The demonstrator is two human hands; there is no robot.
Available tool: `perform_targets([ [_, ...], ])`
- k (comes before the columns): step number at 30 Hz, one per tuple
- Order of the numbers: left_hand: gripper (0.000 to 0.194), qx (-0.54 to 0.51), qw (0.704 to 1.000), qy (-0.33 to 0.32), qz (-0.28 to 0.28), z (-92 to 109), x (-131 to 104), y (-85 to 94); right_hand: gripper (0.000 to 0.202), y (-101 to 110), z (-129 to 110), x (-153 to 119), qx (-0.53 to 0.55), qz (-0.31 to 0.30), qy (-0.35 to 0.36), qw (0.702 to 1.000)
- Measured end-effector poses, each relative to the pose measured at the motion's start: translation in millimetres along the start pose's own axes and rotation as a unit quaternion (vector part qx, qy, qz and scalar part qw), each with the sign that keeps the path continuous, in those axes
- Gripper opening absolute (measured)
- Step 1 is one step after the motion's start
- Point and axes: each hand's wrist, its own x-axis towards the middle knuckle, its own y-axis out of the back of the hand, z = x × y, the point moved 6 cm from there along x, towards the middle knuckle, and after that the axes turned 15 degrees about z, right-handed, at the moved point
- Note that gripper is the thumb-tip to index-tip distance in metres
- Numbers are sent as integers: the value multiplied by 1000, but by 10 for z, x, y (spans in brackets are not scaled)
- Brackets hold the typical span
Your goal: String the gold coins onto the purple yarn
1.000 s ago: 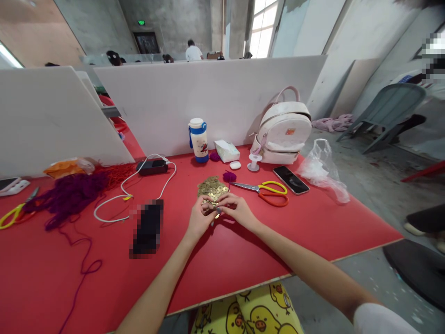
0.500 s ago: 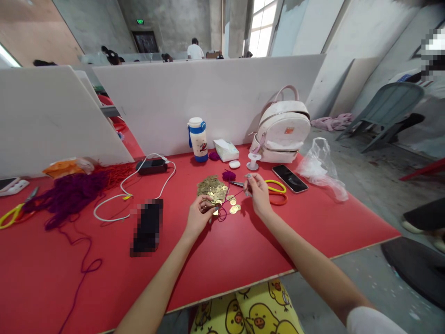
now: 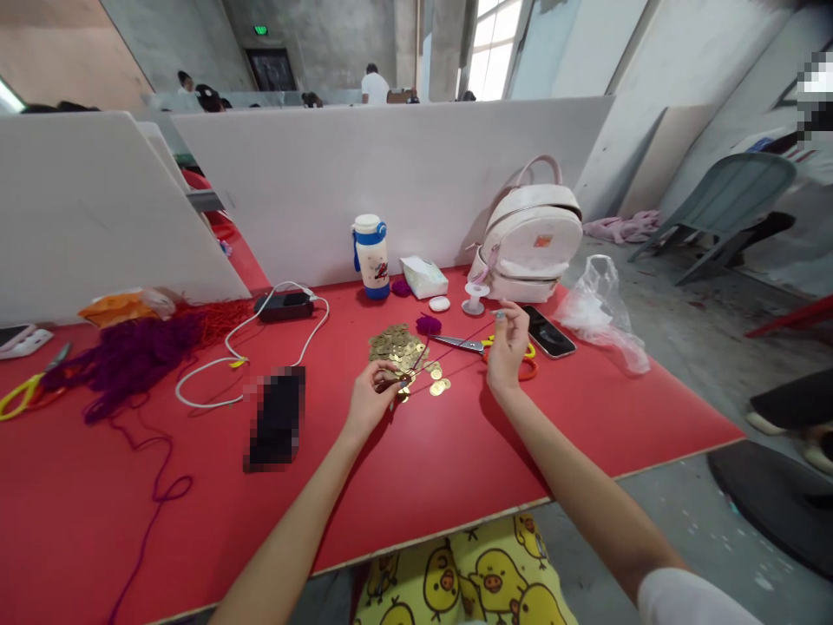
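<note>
My left hand [image 3: 376,395] is closed at the front edge of a pile of gold coins [image 3: 392,345], pinching a coin with purple yarn at it. Up and to the right, my right hand [image 3: 509,340] pinches the other end of the purple yarn [image 3: 454,349], which runs taut between both hands. A few loose coins [image 3: 439,386] lie between the hands. Behind the pile sits a small purple yarn ball [image 3: 428,325]. Scissors with yellow and orange handles [image 3: 463,344] lie beside my right hand, partly hidden by it.
Behind stand a bottle [image 3: 373,260], a tissue pack [image 3: 424,278], a white spool [image 3: 475,299] and a backpack [image 3: 530,243]. A phone [image 3: 550,333] and plastic bag [image 3: 605,317] are right. Left are a dark blurred object [image 3: 277,421], a cable, purple yarn [image 3: 147,356] and other scissors [image 3: 29,392].
My right hand has moved right and slightly up, drawing the yarn out straight; the loop near my left hand is gone. More of the scissors' blades shows. My left hand has stayed nearly in place.
</note>
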Motion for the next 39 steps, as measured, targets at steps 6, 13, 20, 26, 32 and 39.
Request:
perform_targets([
  [6, 30, -16, 1000, 11, -21, -15, -4, -33, 25, -356, -163, -448, 68, -370, -46, 925],
  [13, 33, -40, 999, 2, -7, 41, 27, 2, 52, -406, -210, -1118, 12, -625, -4, 781],
  [20, 31, -47, 998, 6, 31, 20, 50, 89, 29, -413, -163, -924, -58, -565, 20, 823],
  [26, 26, -23, 1000, -2, 20, 19, 53, 81, 40, -369, -73, -807, -54, -489, -77, 867],
  [32, 24, -31, 999, 23, 17, -22, 51, 91, 40, -359, -129, -726, -47, -429, -19, 902],
  [39, 34, -43, 998, 39, 25, -26, 55, 103, 40, -317, -139, -603, -33, -343, -24, 939],
])
